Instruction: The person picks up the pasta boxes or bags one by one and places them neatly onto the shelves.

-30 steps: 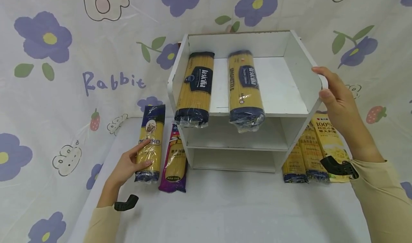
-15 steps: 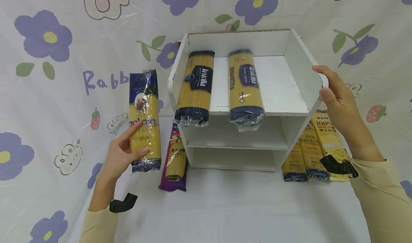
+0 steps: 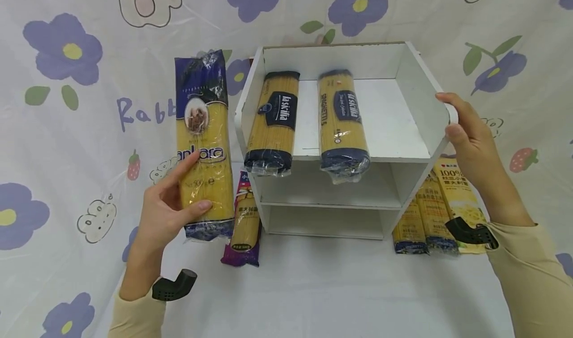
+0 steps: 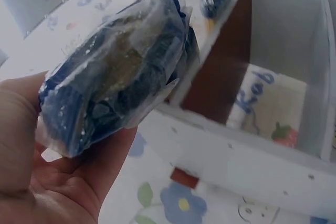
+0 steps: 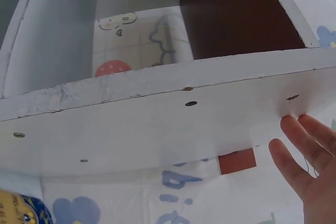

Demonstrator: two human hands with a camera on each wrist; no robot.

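Note:
My left hand (image 3: 163, 213) grips a blue and yellow spaghetti pack (image 3: 206, 178) near its lower end, thumb across the front. The pack stands nearly upright, raised left of the white shelf unit (image 3: 331, 206); the left wrist view shows its crinkled blue end (image 4: 115, 72) close to the unit. On the top shelf lie two more spaghetti packs, one at the left (image 3: 272, 129) and one near the middle (image 3: 342, 129). My right hand (image 3: 474, 149) holds the front edge of the unit's right side panel, and its fingertips (image 5: 286, 124) touch the panel's outer face in the right wrist view.
A purple-ended pasta pack (image 3: 243, 228) leans left of the unit, partly behind the raised pack. Several yellow pasta packs (image 3: 436, 218) stand at its right side. Two lower compartments face the front, above a white tabletop (image 3: 322, 288). A flower-print cloth (image 3: 147, 69) hangs behind.
My left hand has lifted the blue and yellow spaghetti pack off the table, up and closer to the camera. My right hand has stayed at the side panel.

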